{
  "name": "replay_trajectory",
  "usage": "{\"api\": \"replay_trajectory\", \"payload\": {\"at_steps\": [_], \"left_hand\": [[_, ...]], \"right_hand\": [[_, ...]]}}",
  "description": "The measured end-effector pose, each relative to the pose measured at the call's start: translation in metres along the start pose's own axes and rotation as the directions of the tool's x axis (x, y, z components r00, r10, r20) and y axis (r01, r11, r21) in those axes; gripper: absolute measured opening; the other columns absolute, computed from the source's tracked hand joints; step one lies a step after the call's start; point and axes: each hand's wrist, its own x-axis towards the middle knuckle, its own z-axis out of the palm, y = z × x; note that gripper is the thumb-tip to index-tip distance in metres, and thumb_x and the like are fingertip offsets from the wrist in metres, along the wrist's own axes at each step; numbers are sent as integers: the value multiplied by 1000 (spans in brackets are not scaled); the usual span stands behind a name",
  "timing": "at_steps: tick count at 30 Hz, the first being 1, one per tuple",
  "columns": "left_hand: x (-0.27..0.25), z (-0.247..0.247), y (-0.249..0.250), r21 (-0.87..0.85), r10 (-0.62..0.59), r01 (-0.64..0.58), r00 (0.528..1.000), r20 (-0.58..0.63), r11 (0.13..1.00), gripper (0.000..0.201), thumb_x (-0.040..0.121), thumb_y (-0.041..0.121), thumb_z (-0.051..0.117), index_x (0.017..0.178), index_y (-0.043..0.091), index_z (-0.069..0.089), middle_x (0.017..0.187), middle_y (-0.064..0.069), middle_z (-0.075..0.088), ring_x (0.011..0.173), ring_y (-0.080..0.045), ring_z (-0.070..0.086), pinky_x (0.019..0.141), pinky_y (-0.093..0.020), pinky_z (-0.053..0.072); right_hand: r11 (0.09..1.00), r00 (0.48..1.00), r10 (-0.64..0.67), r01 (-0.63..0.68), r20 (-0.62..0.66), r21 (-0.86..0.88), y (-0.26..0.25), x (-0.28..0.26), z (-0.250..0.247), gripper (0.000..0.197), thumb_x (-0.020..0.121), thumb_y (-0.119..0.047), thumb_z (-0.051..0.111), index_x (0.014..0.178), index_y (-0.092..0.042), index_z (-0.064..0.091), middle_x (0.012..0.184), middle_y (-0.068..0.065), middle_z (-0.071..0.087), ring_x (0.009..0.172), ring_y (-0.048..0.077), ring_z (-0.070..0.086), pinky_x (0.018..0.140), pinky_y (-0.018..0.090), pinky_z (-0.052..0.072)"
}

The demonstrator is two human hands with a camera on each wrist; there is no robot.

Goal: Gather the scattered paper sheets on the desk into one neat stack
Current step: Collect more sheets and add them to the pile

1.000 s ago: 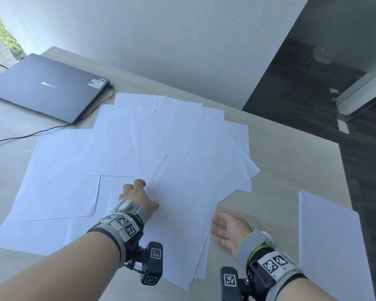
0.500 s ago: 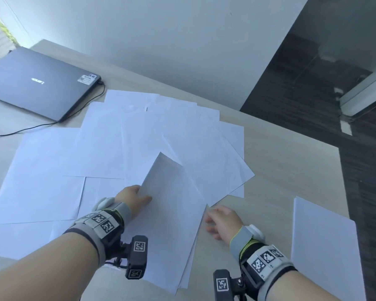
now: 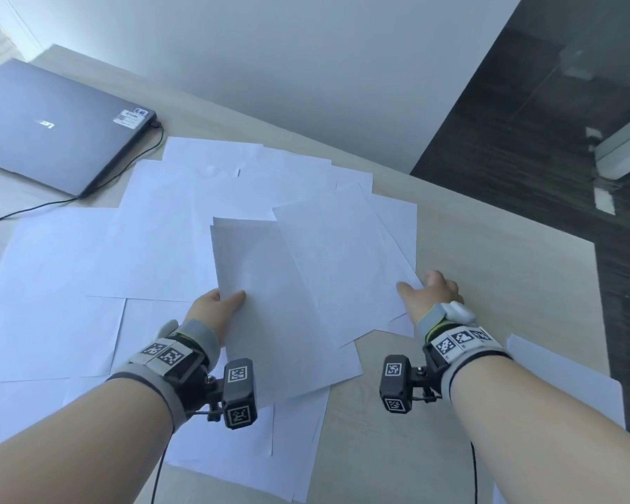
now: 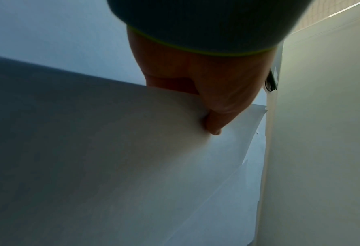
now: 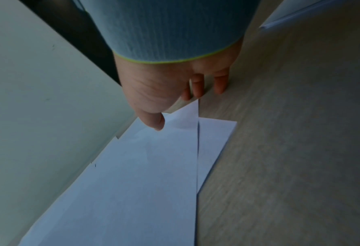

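Two white paper sheets [image 3: 280,321], lifted off the pale wooden desk [image 3: 488,267], are pinched at their nine o'clock edge by the left hand [image 3: 217,307], thumb on top. The corner of another white sheet [image 3: 342,267], at three o'clock, is touched by the thumb of the right hand [image 3: 431,296]; a grip beneath cannot be told. More white sheets [image 3: 142,256] are spread flat from nine to twelve o'clock, beside a closed grey laptop [image 3: 51,129].

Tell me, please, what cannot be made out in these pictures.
Left hand: fingers hidden under the lifted sheets in both views; only the thumb shows.
Side stack: mostly behind the right forearm, head view.
Laptop label: too small to read, head view.
Sheet count: overlaps hide it.
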Motion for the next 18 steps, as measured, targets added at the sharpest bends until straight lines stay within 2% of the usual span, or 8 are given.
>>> {"api": "replay_trajectory", "payload": {"at_steps": [3,5,7,10,12,14,16,18], "left_hand": [[5,8,-1,39,-48,47,998,30,998,22,81,30,74,99,17,71,100,-14,78,97,-40,74,95,-60,56],[7,8,0,36,-77,75,996,54,997,16,91,25,72,103,15,71,101,-15,78,96,-39,74,92,-55,59],[9,7,0,-13,-108,110,991,78,994,16,96,19,68,109,9,69,102,-17,77,91,-37,74,82,-52,61],[10,7,1,-37,-118,122,988,95,992,12,98,17,67,106,8,66,95,-16,76,79,-32,74,66,-43,63],[10,8,1,-31,-115,118,990,86,993,14,96,18,69,106,8,66,96,-17,77,80,-34,74,72,-48,63],[11,8,1,-16,-112,114,990,84,993,16,95,18,70,108,8,67,99,-19,77,83,-36,74,80,-54,61],[10,8,2,-8,-111,113,990,89,994,16,95,16,69,108,7,67,100,-19,76,85,-36,73,83,-55,61],[9,8,2,-12,-110,111,990,87,994,15,95,15,70,108,7,68,101,-20,76,84,-36,73,83,-54,61]], "right_hand": [[997,998,58,-58,11,-44,-12,5,2,78,73,-63,65,134,-20,40,133,10,45,121,35,47,86,41,43],[993,995,96,-95,13,-66,-19,5,6,84,68,-63,70,130,-18,37,128,11,47,119,35,48,93,46,46],[990,990,138,-137,20,-43,-25,7,9,82,64,-62,74,121,-16,37,116,9,51,112,35,54,94,48,48],[976,975,217,-217,52,-1,-31,12,12,77,58,-60,76,103,-14,35,92,4,56,90,28,62,91,44,51],[970,968,241,-243,68,23,-34,13,10,73,65,-57,77,108,-11,39,80,2,52,72,18,57,78,30,50],[965,962,259,-261,83,11,-36,9,6,66,76,-56,73,116,-11,45,73,0,47,58,11,41,53,22,33],[970,964,244,-243,109,-23,-38,4,1,51,82,-56,67,111,-16,55,80,-1,62,56,12,42,47,23,23],[974,964,227,-227,141,-15,-37,3,2,43,87,-50,64,114,-17,56,105,0,72,67,15,51,50,22,26]]}}
